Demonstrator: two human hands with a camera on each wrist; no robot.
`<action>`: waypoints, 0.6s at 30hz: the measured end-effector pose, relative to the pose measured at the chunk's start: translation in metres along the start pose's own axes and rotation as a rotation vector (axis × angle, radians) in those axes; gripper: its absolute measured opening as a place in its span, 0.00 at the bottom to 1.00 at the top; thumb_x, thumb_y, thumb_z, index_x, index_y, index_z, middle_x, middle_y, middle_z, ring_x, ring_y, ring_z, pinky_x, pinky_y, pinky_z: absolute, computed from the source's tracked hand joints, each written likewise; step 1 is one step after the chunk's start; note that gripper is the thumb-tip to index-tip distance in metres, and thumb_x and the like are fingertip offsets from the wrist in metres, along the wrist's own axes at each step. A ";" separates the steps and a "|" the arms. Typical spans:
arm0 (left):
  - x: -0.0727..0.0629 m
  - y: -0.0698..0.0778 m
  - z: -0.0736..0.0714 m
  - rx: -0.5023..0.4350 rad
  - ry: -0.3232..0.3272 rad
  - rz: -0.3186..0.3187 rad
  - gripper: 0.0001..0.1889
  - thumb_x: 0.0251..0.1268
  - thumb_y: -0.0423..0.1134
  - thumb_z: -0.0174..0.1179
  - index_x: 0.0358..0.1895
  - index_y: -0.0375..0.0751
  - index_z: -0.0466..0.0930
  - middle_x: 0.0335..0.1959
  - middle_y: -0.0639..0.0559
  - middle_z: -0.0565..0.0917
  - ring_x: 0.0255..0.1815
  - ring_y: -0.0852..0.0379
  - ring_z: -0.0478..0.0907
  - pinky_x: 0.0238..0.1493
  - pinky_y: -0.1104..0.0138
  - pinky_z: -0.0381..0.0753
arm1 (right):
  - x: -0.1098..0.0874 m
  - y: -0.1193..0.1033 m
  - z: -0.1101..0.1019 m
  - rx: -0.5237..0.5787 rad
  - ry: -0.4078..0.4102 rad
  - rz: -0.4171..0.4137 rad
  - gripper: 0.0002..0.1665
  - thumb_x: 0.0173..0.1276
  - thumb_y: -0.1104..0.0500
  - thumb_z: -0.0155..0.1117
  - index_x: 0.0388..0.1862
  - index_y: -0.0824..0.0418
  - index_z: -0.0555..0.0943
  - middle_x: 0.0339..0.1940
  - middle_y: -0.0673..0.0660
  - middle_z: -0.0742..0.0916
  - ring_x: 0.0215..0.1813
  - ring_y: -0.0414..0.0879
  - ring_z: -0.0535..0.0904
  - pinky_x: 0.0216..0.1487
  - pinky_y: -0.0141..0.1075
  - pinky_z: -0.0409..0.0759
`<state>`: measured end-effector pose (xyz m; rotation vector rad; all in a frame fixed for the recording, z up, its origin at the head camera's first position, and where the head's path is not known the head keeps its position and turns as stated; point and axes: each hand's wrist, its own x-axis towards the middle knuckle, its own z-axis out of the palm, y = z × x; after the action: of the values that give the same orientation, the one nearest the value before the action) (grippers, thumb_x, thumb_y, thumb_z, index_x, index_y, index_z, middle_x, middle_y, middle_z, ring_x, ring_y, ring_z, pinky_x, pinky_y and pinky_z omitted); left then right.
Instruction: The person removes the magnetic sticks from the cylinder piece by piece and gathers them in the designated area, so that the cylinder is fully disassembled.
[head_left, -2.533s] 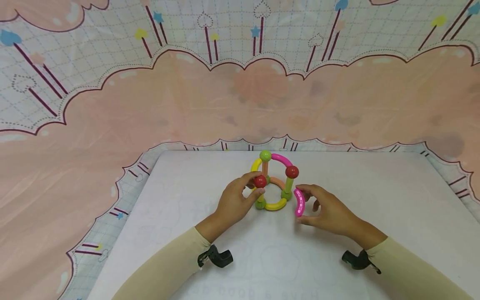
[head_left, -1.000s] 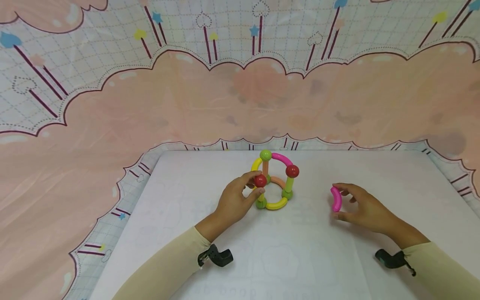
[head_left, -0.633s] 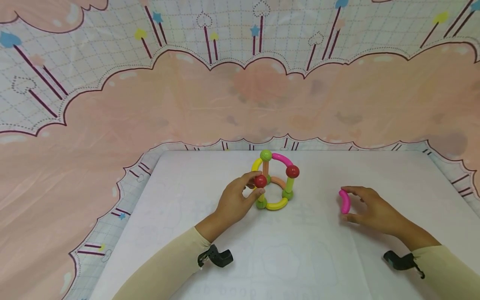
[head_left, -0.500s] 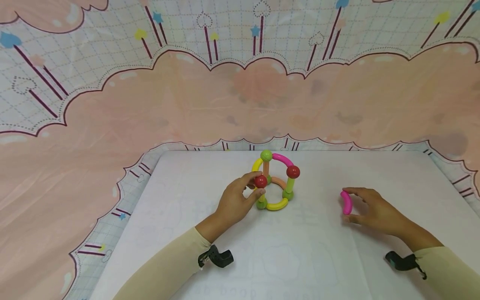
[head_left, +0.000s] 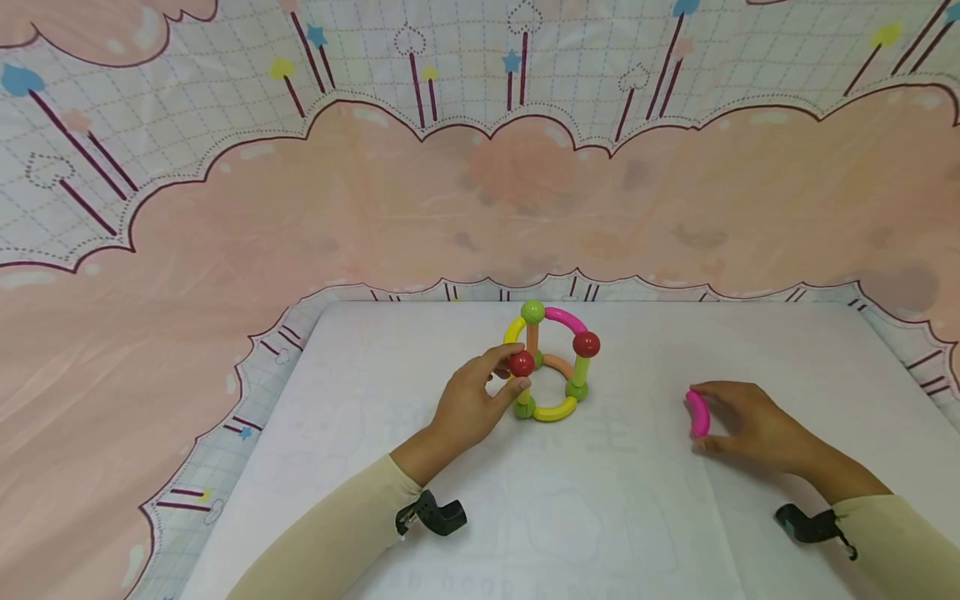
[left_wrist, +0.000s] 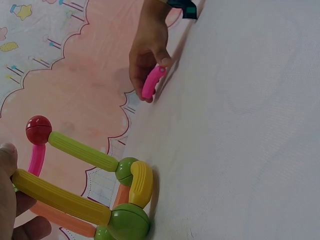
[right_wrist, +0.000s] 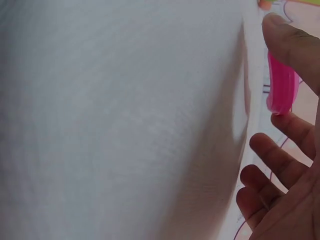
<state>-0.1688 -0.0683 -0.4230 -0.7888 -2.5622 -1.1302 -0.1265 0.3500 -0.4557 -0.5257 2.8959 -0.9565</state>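
**Red ball (head_left: pixel 522 363) in my left hand (head_left: pixel 468 404), pink stick (head_left: pixel 700 414) in my right hand (head_left: pixel 757 427)**

Head view: my left thumb and finger pinch that ball on the ball-and-stick frame (head_left: pixel 555 413), standing on the white surface (head_left: pixel 600 517); well to its right, I pinch the curved stick by its ends. Left wrist view: the stick is beyond the frame. Right wrist view: it sits between thumb and forefinger.

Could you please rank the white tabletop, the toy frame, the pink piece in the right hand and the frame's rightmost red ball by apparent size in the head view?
1. White tabletop
2. Toy frame
3. Pink piece and red ball, unranked: the piece is longer but slimmer, so overall they look alike.
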 end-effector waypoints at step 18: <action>0.000 -0.001 0.001 -0.025 0.004 -0.006 0.29 0.64 0.39 0.72 0.68 0.43 0.75 0.49 0.51 0.85 0.50 0.54 0.80 0.49 0.53 0.82 | -0.003 0.003 0.003 -0.125 -0.044 0.075 0.48 0.49 0.48 0.86 0.66 0.65 0.76 0.69 0.70 0.72 0.70 0.74 0.60 0.62 0.74 0.62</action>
<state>-0.1692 -0.0683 -0.4240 -0.7846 -2.5533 -1.1670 -0.1243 0.3514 -0.4598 -0.4360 2.9259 -0.7490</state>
